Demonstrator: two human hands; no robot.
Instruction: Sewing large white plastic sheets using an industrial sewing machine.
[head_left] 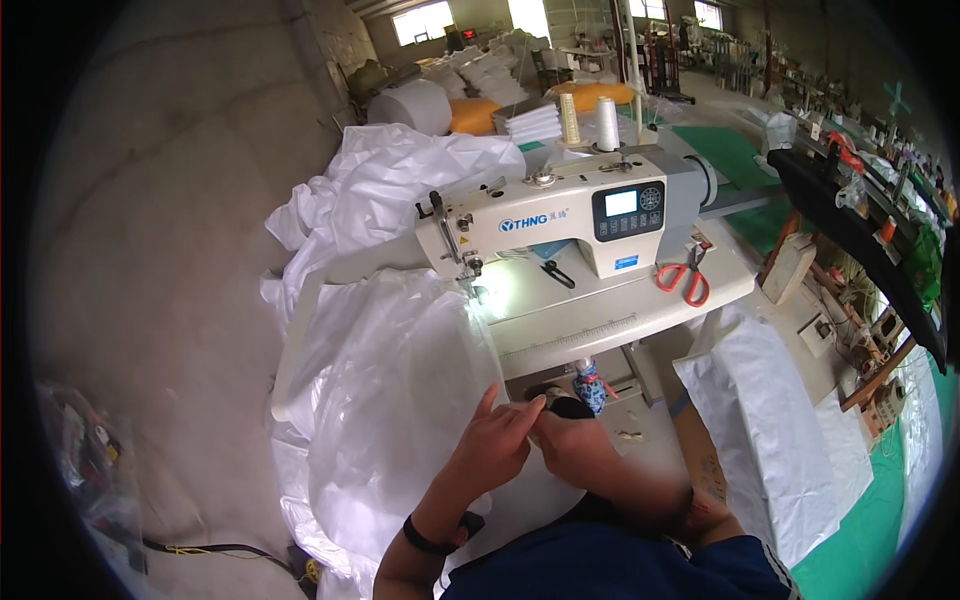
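White, translucent plastic sheeting [395, 370] drapes over the near left of the sewing table, its right edge running from under the needle down to my hands. My left hand [488, 448] is closed at that edge, one finger pointing up and a black band on its wrist. My right hand [572, 452] meets it fingertip to fingertip, also closed; the sheeting seems pinched between them, though the fingers partly hide it. Beyond stands a white sewing machine [530, 215] with its lamp lit at the needle. Black thread snips [558, 274] and red-handled scissors [686, 282] lie on the table.
Crumpled white sheeting [400, 165] is heaped behind the table. Thread cones [607, 125] stand behind the machine. More white sheeting [765, 430] hangs at the right, near a wooden stand with cables. A blue patterned wrapped part [590, 390] hangs under the table edge.
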